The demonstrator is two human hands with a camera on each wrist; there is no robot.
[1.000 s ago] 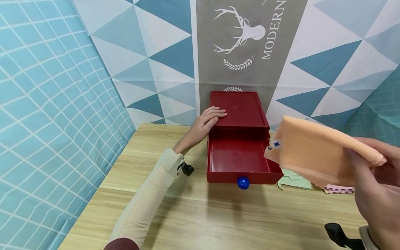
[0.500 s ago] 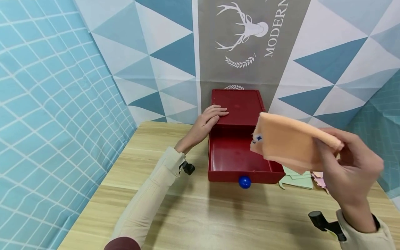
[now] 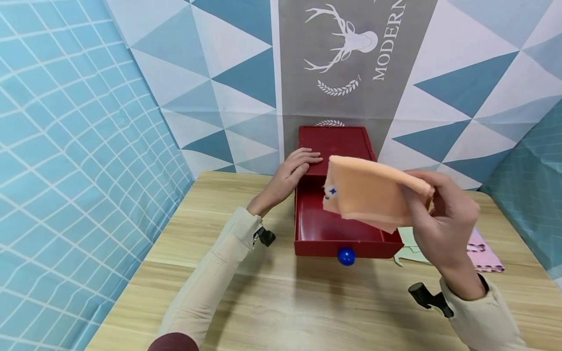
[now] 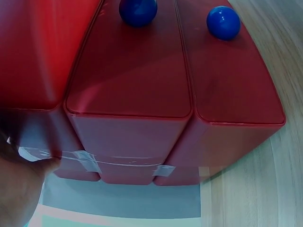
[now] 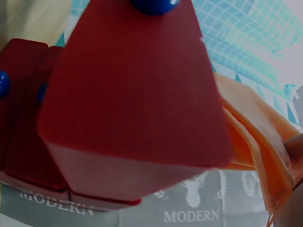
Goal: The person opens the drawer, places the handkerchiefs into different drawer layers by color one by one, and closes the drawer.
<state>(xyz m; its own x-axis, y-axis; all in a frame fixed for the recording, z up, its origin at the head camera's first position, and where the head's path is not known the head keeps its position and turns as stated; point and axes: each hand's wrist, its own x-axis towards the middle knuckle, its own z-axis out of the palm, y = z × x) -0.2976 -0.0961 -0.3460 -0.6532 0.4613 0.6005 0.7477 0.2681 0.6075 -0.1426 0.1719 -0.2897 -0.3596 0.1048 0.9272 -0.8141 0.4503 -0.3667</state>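
A folded orange cloth [image 3: 373, 190] hangs from my right hand [image 3: 448, 219], pinched between thumb and fingers at its right end. It overlaps the right part of an open drawer [image 3: 325, 229] in the head view. That drawer, with a blue knob [image 3: 346, 256], juts from the top of a dark red drawer cabinet [image 3: 338, 141]. My left hand [image 3: 290, 175] rests on the left side of the cabinet top with its fingers extended. From the left wrist view, two lower drawers with blue knobs [image 4: 223, 22] stand closed under the pulled-out one. Orange folds [image 5: 251, 127] show beside the drawer in the right wrist view.
Right of the cabinet, a pale green cloth [image 3: 410, 248] and a pink cloth [image 3: 487, 253] lie on the wooden table [image 3: 281, 302]. A patterned wall covering [image 3: 237, 73] stands right behind the cabinet. A blue gridded sheet [image 3: 79, 146] borders the table's left side.
My right hand has carried the orange cloth leftward from the right side until it overlaps the open drawer. The left hand stays on the cabinet top. More of the pink cloth shows.
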